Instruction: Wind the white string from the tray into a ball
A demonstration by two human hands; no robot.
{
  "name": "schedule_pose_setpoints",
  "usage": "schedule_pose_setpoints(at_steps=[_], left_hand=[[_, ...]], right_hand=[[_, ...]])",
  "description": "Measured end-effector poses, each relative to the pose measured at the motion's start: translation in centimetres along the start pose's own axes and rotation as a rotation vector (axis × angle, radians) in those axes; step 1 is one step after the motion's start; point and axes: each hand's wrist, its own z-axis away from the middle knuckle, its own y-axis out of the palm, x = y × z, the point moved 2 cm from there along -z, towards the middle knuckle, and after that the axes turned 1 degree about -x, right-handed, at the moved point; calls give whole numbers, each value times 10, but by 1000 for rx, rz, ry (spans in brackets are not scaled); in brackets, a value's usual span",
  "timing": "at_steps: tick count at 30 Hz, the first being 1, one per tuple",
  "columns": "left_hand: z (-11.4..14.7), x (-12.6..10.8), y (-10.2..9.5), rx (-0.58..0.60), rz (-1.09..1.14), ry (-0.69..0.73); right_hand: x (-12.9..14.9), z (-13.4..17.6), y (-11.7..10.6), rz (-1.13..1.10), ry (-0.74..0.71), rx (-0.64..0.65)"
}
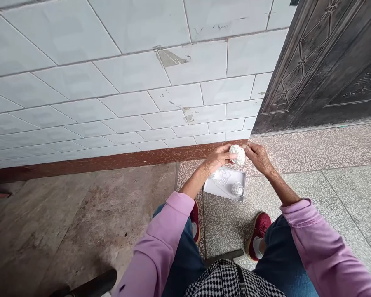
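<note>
My left hand (220,158) is closed around a ball of white yarn (237,155), held up in front of me with its wound strands facing right. Just to the right of the ball, my right hand (257,156) has thumb and fingers pinched together. Whatever lies in that pinch is too fine to make out. Below both hands a shallow white box (221,192) rests on the floor. Inside it are a smaller white ball (237,189), some loose white strands (224,176) and another white bundle (215,175), partly hidden by my left wrist.
A white tiled wall (123,111) with a reddish-brown base strip (136,157) rises ahead. At right stands a dark patterned metal door (321,70). My red shoes (261,225) flank the box's near side. A dark tubular object (94,284) lies at lower left.
</note>
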Motion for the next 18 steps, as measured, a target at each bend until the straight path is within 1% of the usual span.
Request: schedule_pose_setpoints(at_steps=[2, 4, 8, 10, 12, 13, 15, 16, 18], left_hand=[[-2, -1, 2, -12, 38, 17], [-3, -2, 2, -43, 63, 44], [-2, -6, -3, -176, 107, 125], [-2, -7, -8, -266, 60, 177], [-2, -7, -13, -345, -50, 235], [-1, -6, -15, -375, -113, 262], [0, -5, -20, -405, -218, 295], [0, -5, -22, -400, -258, 299], [3, -4, -23, -355, -329, 284]], right_hand=[[-5, 1, 6, 8, 11, 13], [-11, 1, 10, 45, 18, 61], [-15, 7, 22, 174, 23, 231], [-11, 12, 30, 194, 10, 325], [-3, 19, 37, 161, -4, 407], [2, 21, 38, 133, -8, 427], [11, 23, 37, 64, -13, 427], [16, 22, 35, 31, -16, 402], [22, 19, 26, -20, -18, 311]])
